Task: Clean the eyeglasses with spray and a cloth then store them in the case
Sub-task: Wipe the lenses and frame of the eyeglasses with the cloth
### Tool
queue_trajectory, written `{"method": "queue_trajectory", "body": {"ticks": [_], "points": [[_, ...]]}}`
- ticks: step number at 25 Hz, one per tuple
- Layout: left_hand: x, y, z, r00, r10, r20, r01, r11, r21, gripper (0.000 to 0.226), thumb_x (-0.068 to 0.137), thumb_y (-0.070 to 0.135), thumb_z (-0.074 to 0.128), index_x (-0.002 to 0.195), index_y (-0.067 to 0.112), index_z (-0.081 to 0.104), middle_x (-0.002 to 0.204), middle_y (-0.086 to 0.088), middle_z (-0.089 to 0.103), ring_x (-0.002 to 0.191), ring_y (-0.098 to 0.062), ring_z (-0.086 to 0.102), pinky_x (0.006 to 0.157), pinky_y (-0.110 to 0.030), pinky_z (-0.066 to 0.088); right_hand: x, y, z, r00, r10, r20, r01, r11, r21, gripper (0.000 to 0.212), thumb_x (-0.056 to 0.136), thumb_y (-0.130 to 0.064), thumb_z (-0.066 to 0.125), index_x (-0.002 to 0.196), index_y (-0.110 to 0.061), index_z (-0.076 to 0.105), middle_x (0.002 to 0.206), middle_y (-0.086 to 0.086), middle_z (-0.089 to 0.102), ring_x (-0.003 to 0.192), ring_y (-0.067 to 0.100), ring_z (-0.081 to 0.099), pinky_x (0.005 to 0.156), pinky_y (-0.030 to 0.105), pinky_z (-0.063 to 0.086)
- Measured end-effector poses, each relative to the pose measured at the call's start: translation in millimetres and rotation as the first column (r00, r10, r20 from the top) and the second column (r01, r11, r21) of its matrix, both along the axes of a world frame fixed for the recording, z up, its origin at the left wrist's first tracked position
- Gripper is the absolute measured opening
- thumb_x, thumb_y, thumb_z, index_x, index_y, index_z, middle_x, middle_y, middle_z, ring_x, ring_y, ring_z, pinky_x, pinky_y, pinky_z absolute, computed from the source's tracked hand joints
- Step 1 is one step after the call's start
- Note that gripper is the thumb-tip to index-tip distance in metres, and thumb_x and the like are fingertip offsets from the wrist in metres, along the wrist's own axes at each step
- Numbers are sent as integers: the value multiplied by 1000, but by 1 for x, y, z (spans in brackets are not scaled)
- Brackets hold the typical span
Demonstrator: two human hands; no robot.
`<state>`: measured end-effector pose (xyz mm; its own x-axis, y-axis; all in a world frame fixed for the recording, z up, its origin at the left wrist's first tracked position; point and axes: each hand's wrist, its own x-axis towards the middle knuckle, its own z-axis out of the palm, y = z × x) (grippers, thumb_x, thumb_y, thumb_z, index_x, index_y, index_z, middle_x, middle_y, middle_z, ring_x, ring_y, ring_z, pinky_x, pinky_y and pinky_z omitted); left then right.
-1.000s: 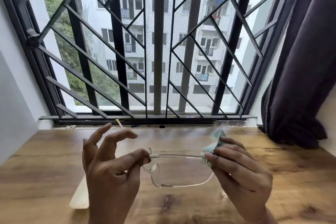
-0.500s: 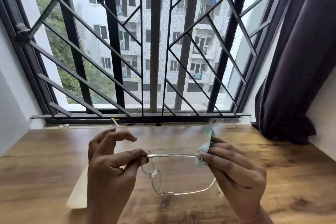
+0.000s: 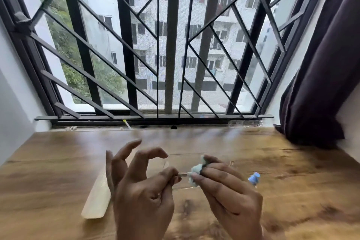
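Head camera: we hold the clear eyeglasses [image 3: 182, 175], blurred, between our hands above the wooden table [image 3: 58, 161]. Our left hand [image 3: 140, 193] pinches the frame with thumb and forefinger, its other fingers spread. Our right hand [image 3: 228, 191] clamps a bunched pale blue cloth [image 3: 196, 171] onto the frame. A blue-capped spray bottle [image 3: 254, 178] shows just beside our right hand.

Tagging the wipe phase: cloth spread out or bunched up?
Bunched up: the cloth is a crumpled wad pinched in the right hand against the eyeglasses, which the left hand pinches.
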<state>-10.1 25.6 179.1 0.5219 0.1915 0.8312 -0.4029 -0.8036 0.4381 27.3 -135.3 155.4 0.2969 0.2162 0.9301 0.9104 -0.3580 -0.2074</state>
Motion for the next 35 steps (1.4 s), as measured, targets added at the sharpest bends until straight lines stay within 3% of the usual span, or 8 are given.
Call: {"method": "queue_trajectory", "body": {"ticks": [9, 14, 18, 24, 26, 30, 33, 35], "points": [[-2, 27, -14, 999, 52, -12, -53, 996, -77, 12, 69, 30, 65, 59, 33, 71, 97, 17, 53, 114, -25, 42, 91, -69, 33, -6, -4, -3, 991, -132, -26, 134, 989, 56, 19, 56, 12, 73, 73, 2, 74, 70, 6, 66, 67, 20, 62, 78, 40, 54], [-2, 33, -22, 999, 3, -36, -8, 989, -144, 13, 70, 31, 64, 83, 31, 65, 97, 19, 54, 113, -25, 42, 83, -67, 39, -14, 15, -11, 985, -174, -13, 174, 983, 64, 8, 60, 8, 74, 65, 1, 74, 67, 7, 65, 63, 20, 61, 76, 39, 55], [-5, 20, -23, 1000, 27, 15, -28, 999, 32, 13, 67, 22, 67, 58, 29, 71, 95, 18, 52, 111, -26, 45, 88, -70, 33, -15, 37, -18, 999, -46, 13, 46, 998, 54, 8, 73, 0, 69, 69, -3, 75, 70, 5, 69, 71, 12, 64, 76, 40, 56], [11, 21, -15, 998, 51, 30, -48, 995, -87, 13, 70, 29, 65, 61, 34, 72, 95, 16, 54, 113, -24, 42, 83, -69, 37, 3, -2, -5, 990, -144, -5, 144, 983, 112, 19, 53, 10, 76, 69, -1, 74, 69, 5, 67, 65, 18, 62, 77, 41, 56], [14, 19, -11, 999, 47, 27, -44, 993, -109, 11, 69, 29, 65, 63, 30, 74, 94, 15, 54, 109, -28, 44, 91, -60, 36, 7, -14, -2, 988, -151, -14, 152, 976, 153, 18, 54, 9, 76, 69, 0, 73, 69, 9, 66, 63, 20, 61, 78, 41, 56], [22, 22, -7, 989, -68, -131, 34, 968, -247, 21, 57, 25, 72, 63, 45, 70, 97, 20, 58, 104, -14, 44, 90, -9, 29, 15, -29, 7, 993, 26, -116, 7, 960, 281, 6, 68, -8, 77, 73, -7, 74, 77, -3, 70, 71, 19, 68, 75, 28, 55], [30, 20, -6, 937, -236, -258, 107, 897, -430, 25, 48, 27, 73, 63, 47, 71, 94, 23, 61, 101, -5, 47, 76, -4, 34, 22, -39, 12, 956, 96, -277, 27, 912, 409, 11, 68, -27, 78, 76, -21, 75, 84, -13, 73, 71, 11, 68, 68, 19, 52], [37, 20, -10, 883, -349, -315, 144, 839, -525, 14, 43, 30, 76, 54, 39, 72, 89, 20, 62, 98, -9, 53, 76, -15, 44, 28, -45, 11, 907, 190, -376, 36, 854, 519, 15, 61, -33, 82, 72, -24, 76, 79, -8, 74, 66, 14, 68, 60, 23, 52]]}}
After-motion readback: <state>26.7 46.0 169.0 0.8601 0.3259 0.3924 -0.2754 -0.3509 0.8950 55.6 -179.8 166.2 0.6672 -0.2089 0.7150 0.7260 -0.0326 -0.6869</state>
